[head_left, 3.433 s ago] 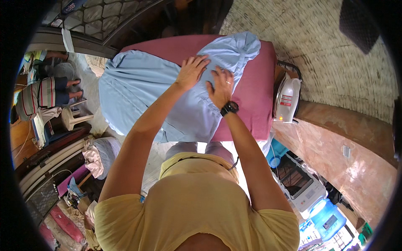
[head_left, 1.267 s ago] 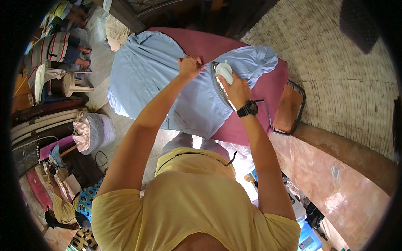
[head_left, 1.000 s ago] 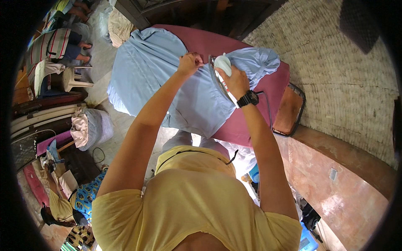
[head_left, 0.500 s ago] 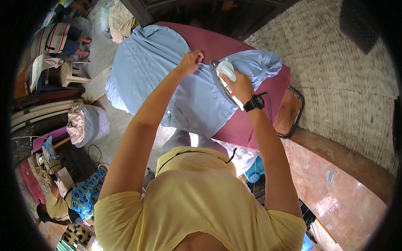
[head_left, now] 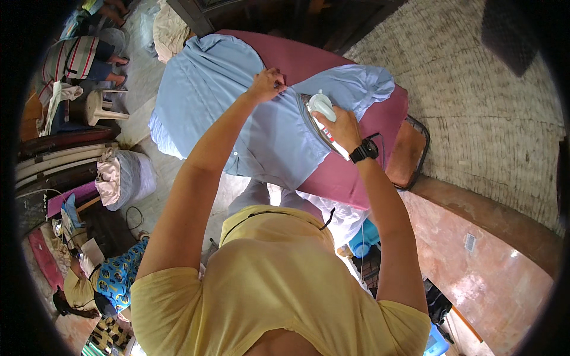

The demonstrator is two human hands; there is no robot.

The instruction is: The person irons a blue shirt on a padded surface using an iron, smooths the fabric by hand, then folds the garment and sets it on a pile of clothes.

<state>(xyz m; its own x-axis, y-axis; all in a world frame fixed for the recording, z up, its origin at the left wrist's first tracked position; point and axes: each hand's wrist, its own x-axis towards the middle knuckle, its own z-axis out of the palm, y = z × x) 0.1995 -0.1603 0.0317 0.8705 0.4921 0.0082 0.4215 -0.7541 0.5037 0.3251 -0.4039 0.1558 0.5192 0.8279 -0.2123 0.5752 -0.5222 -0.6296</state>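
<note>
A light blue shirt (head_left: 208,89) lies spread over a maroon-covered ironing board (head_left: 347,184), its far-left part hanging over the edge and its sleeve stretching to the right. My right hand (head_left: 342,127), with a black watch at the wrist, is closed around the handle of a white clothes iron (head_left: 323,108). The iron rests on the shirt near the sleeve, its soleplate against the cloth. To its left, my left hand (head_left: 267,86) pinches the shirt with curled fingers. Its fingertips are partly hidden.
The iron's cord (head_left: 381,148) loops beside my right wrist. A metal-framed rest (head_left: 409,154) juts from the board's right end. At the left stand a plastic bag of clothes (head_left: 133,175) and a cream stool (head_left: 98,107). Other people are at the far left and lower left.
The iron and my right hand have shifted slightly nearer and to the right over the cloth. My left hand has edged slightly to the left, still at the same part of the shirt.
</note>
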